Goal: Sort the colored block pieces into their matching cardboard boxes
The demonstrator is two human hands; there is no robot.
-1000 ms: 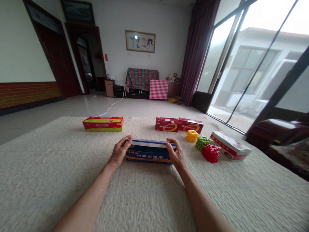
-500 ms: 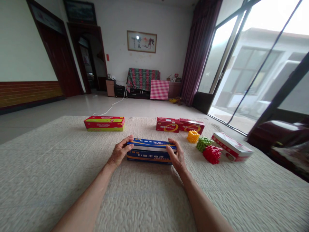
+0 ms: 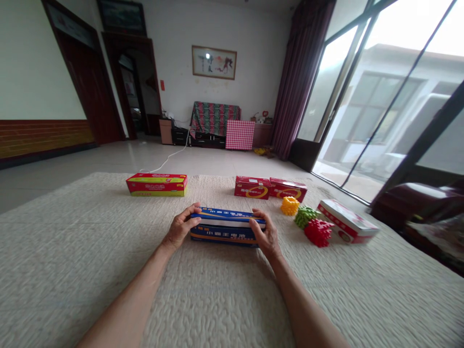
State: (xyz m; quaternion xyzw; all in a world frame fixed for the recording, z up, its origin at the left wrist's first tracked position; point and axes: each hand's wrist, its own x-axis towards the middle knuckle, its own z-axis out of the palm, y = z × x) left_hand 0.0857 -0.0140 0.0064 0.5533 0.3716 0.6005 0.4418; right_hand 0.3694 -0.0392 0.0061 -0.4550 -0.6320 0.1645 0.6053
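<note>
On a quilted cream cover [image 3: 217,299], at far left, lay a long red and yellow-green box [image 3: 156,186], its pale front lettering too blurred to read.

Next came the person's left hand [image 3: 180,228], gripping the left end of a blue box [image 3: 223,235], thumb at the front edge and fingers over the top. This box sat in the middle, resting on the cover directly in front of the person. Its lid lay down across the top, so the closing looked nearly done. A white strip [image 3: 226,223] showed along the lid's front edge; what was left, seemingly, was to tuck in or press down that edge, though it was hard to be sure. The front read "小霸王电池", Xiao Bawang batteries, in white, above an orange stripe; similar lettering on top appeared upside down.

The right hand [image 3: 267,235] gripped the right end in the same way.

Farther back, a dark red box [image 3: 253,187] stood just beside a second dark red box [image 3: 289,189]; their fronts seemed to begin "南孚", Nanfu, the rest unclear. Rightward followed knobbly yellow [image 3: 290,206], green [image 3: 306,217] and red [image 3: 319,233] pieces, then a white box with red trim [image 3: 347,220], its markings illegible.
</note>
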